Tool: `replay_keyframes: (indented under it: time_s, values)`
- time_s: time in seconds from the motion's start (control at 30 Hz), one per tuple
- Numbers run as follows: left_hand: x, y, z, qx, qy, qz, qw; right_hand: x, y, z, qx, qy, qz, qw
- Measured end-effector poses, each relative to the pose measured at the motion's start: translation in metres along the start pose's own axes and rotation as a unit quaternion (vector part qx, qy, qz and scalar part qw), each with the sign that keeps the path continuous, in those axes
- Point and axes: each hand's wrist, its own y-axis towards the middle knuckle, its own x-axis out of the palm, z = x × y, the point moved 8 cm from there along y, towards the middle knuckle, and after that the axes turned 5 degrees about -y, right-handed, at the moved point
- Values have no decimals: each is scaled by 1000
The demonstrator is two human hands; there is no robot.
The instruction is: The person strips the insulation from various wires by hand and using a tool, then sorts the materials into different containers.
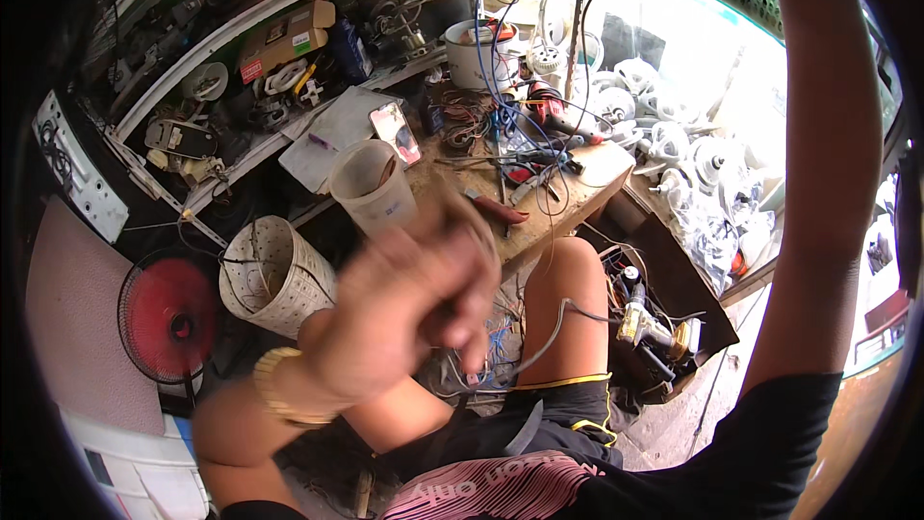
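My left hand (409, 294), with a gold-coloured band (279, 387) at the wrist, is raised over my lap in front of the workbench. Motion smears its fingers, and I cannot make out anything in them. Just beyond the hand stands a translucent white plastic tub (371, 191). A red-handled tool (500, 210) lies close by on the wooden workbench (592, 173). My right arm (818, 164) stretches upward along the right side, and its hand is outside the picture.
A white perforated basket (274, 274) and a red fan (173, 323) are at left. A phone (395, 133), a power drill (549, 108) and tangled wires lie on the bench. At right, a dark box (707, 332) holds a cordless drill (645, 327), beside piled white parts (707, 159).
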Motion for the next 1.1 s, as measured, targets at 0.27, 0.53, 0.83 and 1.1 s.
replay_keyframes:
  time_s: [0.27,0.53,0.83,1.1]
  values:
    - [-132,8,-348,-146,-257,206,933,-22,-30,66,60,-72,-37,995]
    - [30,69,-236,-79,-367,-69,924,-47,-97,162,167,-171,-126,963]
    - [-71,30,-215,294,509,166,792,-58,-97,190,165,-231,-132,950]
    - [-204,74,-288,128,279,202,930,-88,-54,193,126,-335,-56,932]
